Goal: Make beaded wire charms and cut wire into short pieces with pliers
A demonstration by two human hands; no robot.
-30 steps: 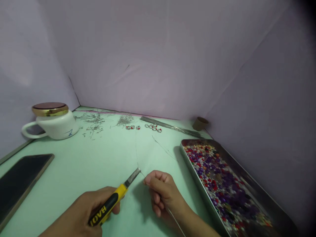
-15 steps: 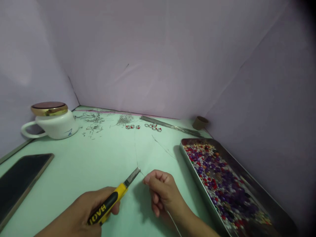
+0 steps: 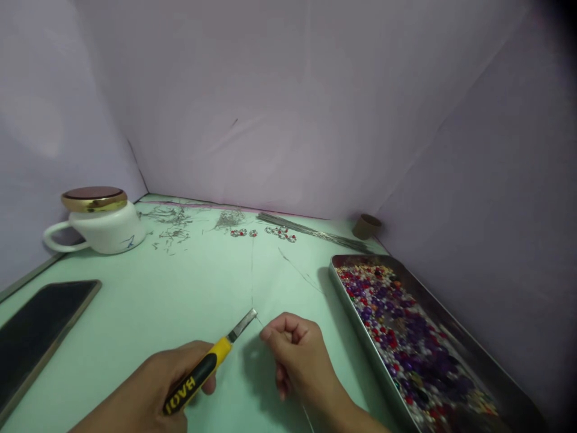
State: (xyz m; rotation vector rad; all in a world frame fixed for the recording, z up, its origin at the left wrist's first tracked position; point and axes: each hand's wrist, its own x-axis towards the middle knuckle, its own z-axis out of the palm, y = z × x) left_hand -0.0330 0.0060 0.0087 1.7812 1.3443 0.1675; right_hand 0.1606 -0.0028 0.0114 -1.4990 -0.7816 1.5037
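My left hand is closed around the black and yellow handle of a pair of pliers, whose metal jaws point up and to the right. At the jaw tips is the end of a thin wire. My right hand pinches that wire between thumb and forefinger, just right of the jaws. The wire's tail comes out below my right hand and runs off the bottom edge. Whether the jaws are fully closed on the wire is too small to tell.
A metal tray of mixed beads lies at right. Further back are a bundle of wires, small red-and-silver bead pieces, wire scraps and a brown cup. A lidded white mug and a phone lie left.
Both hands stay almost in place. My right hand has turned slightly, and the wire tail below it has shifted left. The whole view has moved a little.
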